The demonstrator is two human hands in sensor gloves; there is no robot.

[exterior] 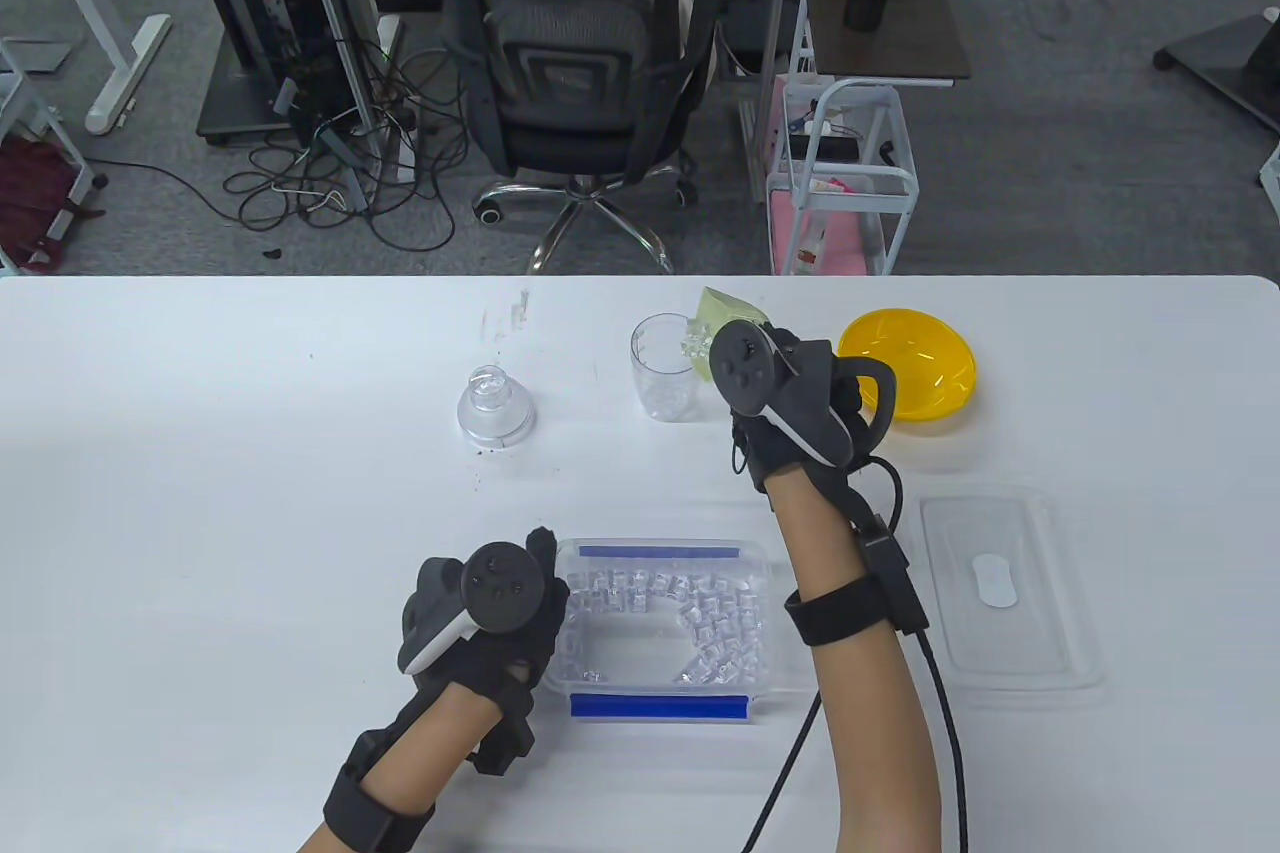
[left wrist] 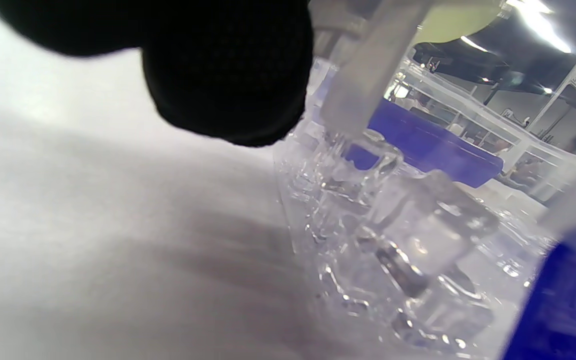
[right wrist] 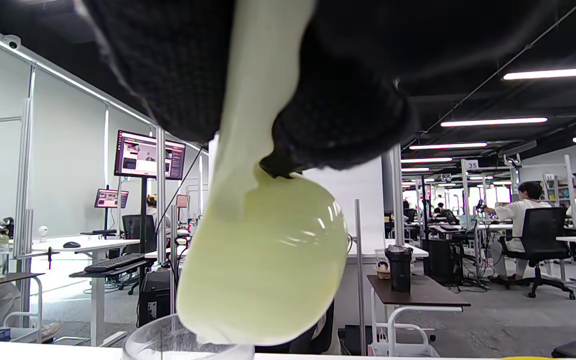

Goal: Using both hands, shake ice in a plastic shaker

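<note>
The clear plastic shaker cup stands upright on the white table, and its rim shows at the bottom of the right wrist view. My right hand grips the handle of a pale green scoop, tilted over the cup's mouth with ice cubes at its lip. The shaker's clear domed lid sits apart to the left. My left hand rests against the left wall of the clear ice box, and a gloved fingertip hangs beside that wall.
The ice box holds several cubes and has blue clips front and back. Its flat lid lies to the right. A yellow bowl sits just right of my right hand. An office chair stands beyond the far edge.
</note>
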